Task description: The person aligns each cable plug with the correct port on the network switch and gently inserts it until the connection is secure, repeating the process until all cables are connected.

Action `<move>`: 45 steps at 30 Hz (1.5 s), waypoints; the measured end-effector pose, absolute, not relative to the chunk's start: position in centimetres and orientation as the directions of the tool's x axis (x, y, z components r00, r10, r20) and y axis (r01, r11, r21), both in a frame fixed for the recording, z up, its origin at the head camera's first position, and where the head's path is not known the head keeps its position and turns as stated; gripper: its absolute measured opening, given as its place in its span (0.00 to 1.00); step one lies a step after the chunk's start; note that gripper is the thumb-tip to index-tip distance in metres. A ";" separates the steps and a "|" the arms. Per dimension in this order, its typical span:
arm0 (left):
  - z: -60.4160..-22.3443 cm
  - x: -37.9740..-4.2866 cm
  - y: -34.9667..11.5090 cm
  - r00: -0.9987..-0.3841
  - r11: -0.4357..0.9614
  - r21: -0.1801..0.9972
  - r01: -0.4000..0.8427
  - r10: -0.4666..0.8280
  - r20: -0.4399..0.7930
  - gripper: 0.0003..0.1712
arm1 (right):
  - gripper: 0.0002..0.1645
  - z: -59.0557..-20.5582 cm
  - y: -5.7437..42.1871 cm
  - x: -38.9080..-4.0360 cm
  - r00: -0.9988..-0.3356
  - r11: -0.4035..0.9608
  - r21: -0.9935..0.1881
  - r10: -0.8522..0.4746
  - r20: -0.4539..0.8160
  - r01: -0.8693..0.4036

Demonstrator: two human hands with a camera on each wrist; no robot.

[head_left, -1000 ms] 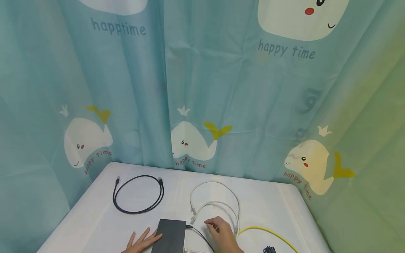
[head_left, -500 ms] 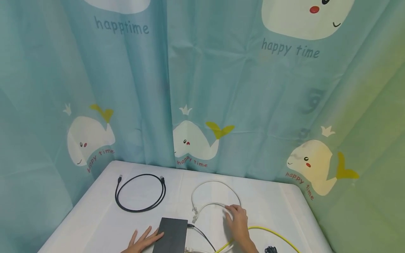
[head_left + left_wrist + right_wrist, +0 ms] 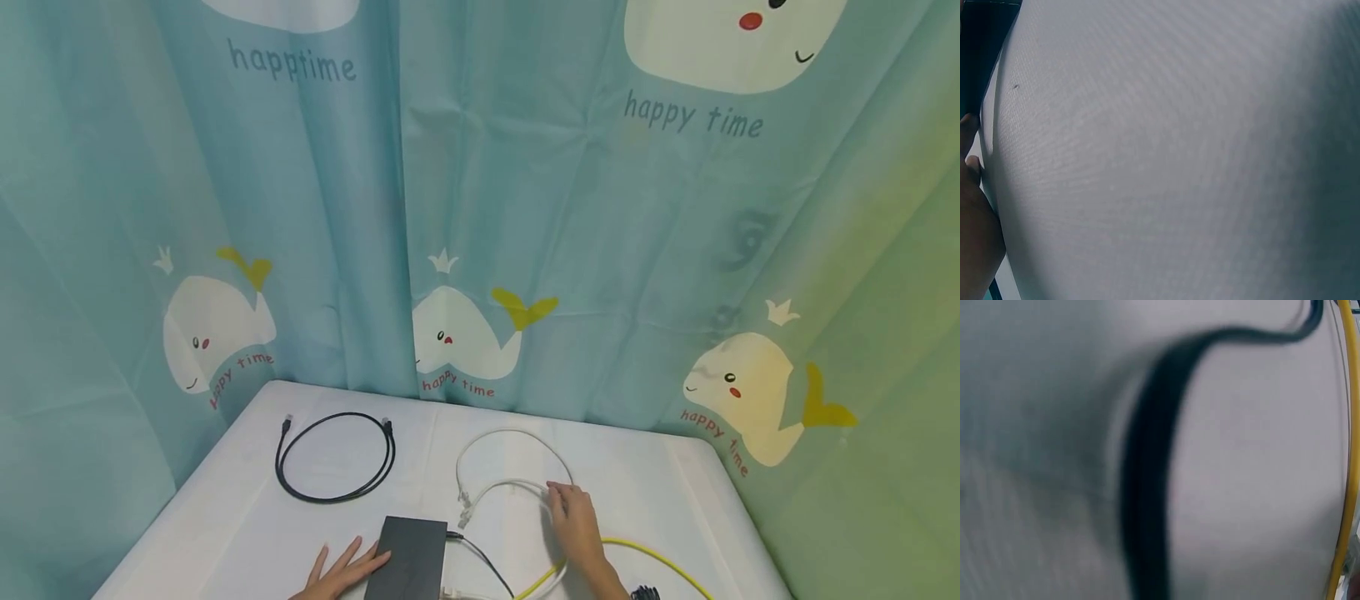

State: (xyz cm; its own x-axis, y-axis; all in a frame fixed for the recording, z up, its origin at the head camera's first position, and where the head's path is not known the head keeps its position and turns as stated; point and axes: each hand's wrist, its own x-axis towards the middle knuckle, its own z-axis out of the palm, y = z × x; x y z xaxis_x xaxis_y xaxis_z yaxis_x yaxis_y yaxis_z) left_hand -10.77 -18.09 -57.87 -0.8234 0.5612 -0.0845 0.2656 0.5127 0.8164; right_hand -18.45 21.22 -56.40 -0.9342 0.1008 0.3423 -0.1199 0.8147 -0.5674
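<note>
Black network box (image 3: 411,560) sits bottom middle, left hand (image 3: 341,575) spread on it. Right hand (image 3: 576,523) touches white cable (image 3: 517,481), grip unclear.

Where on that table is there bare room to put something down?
The white table has room at its far right, between the white cables, the yellow cable and the right edge. Another patch lies between the looped black cable and the left hand. It's crowded from the black box to the right hand, with cables and a black cord between.
</note>
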 end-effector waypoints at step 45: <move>-57.9 -11.1 -18.3 -0.800 0.491 0.833 0.254 0.590 -0.104 0.34 | 0.18 -55.8 24.5 -18.7 -0.991 0.871 -0.488 0.109 0.074 0.059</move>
